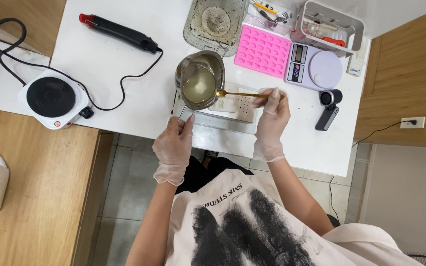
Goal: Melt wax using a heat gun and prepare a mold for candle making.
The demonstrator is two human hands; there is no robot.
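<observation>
My left hand [174,146], in a thin clear glove, grips the handle of a small steel pitcher [199,79] that is tilted over a clear mold [232,104] on a metal tray [223,123]. The pitcher holds pale melted liquid with a white lump in it. My right hand [271,118], also gloved, holds a gold spoon [237,93] by its handle. The spoon's bowl rests at the pitcher's rim.
A pink silicone mold [263,50] and a digital scale [314,66] lie behind the tray. A black and red heat gun [119,32] lies at the back left with its cord. A white hot plate [53,98] stands at the left. A small black device [328,108] sits at the right.
</observation>
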